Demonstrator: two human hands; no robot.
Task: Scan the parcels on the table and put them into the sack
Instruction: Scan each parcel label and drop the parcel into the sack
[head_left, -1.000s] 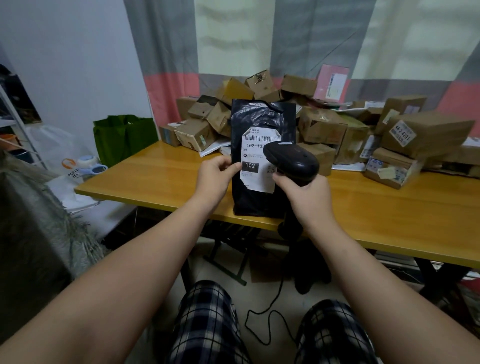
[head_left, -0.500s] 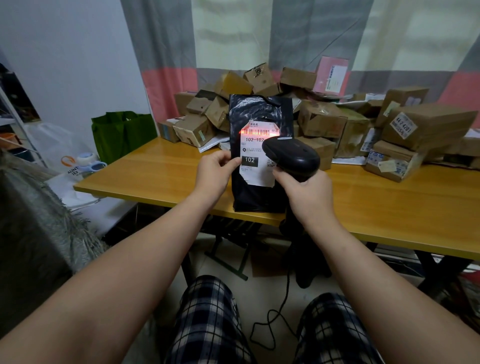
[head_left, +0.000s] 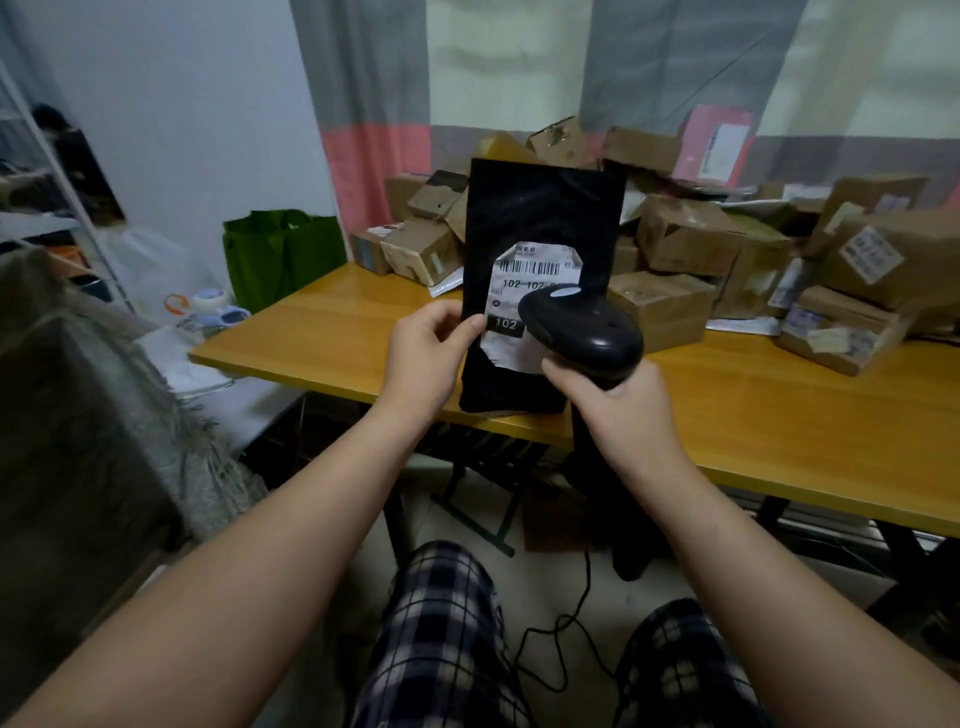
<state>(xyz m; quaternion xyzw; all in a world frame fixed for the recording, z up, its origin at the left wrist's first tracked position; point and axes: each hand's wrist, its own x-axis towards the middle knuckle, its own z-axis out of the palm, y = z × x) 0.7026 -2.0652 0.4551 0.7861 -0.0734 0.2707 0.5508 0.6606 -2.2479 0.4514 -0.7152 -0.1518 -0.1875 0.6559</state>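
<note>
White label (head_left: 511, 291) on the black parcel (head_left: 540, 218) in my left hand (head_left: 421, 358): barcode on top, "102-102" under it, line end hidden behind the scanner (head_left: 587, 332) in my right hand (head_left: 618, 410). Below: "102", white on black block. Small print illegible. Labels on the cardboard boxes (head_left: 685, 239): too blurred.

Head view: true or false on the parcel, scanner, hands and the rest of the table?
1. The left hand pinches the black parcel by its left edge. True.
2. The parcel lies flat. False: it is held upright at the near edge of the table.
3. The right hand holds the scanner. True.
4. The scanner casts a red light. False: the label shows no red glow.
5. The table's far side is bare. False: boxes are piled there.
6. A green bag stands left of the table. True.
</note>
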